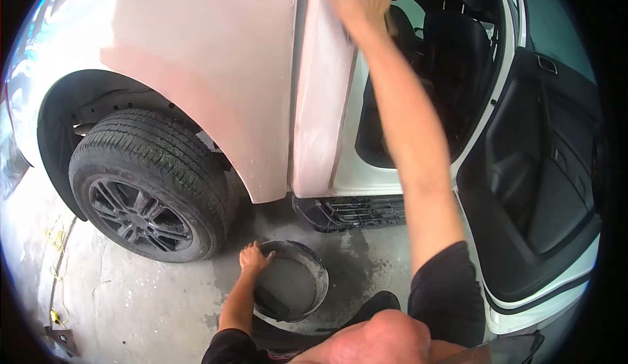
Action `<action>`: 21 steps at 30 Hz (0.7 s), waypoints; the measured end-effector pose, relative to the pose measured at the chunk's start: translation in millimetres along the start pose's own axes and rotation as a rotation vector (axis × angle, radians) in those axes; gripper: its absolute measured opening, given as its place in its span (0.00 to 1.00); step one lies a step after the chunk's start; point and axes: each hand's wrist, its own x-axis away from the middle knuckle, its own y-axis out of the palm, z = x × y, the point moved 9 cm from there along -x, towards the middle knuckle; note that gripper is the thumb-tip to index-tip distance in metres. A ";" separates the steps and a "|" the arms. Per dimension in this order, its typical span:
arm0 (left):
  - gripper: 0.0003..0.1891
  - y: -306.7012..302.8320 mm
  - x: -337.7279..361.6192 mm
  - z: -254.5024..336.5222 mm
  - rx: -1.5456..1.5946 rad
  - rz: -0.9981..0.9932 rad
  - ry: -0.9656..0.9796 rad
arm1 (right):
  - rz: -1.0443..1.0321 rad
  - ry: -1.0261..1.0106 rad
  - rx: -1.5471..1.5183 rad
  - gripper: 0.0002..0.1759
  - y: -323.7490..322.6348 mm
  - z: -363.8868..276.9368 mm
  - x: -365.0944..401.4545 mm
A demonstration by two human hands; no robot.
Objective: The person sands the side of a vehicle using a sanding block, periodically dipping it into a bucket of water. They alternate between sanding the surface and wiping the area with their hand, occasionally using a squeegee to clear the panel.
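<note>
My left hand (256, 257) is at the near-left rim of a round bucket (322, 277), its thumb over the edge and its fingers curled at the outside. Murky grey water (288, 282) stands inside, with a dark object (269, 302) partly in it. High up, my right hand (364, 1) lies against the pale pinkish pillar (322, 96) beside the open doorway. The top of the view cuts off its fingertips, and whatever may be under the palm is hidden. Left of the pillar is a large body panel (216, 56) with dull pink and whitish patches.
A tyre with a dark alloy wheel (140, 215) stands left of the bucket. Above the wet concrete floor (163, 298) runs a black side step (353, 212). An open car door (536, 174) borders the right side. Dark seats (454, 56) show inside. A yellow cord (57, 272) lies at left.
</note>
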 end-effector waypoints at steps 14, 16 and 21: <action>0.40 -0.4 4.3 -3.8 0.051 -0.052 -0.002 | -0.172 0.162 0.015 0.23 -9.9 -17.0 -23.9; 0.40 0.0 7.0 -4.8 0.064 -0.053 0.004 | 0.090 -0.001 0.127 0.28 -2.4 -11.1 44.3; 0.39 21.5 -3.8 -18.2 0.088 -0.043 0.034 | -0.002 -0.091 0.097 0.30 -3.6 -0.3 50.5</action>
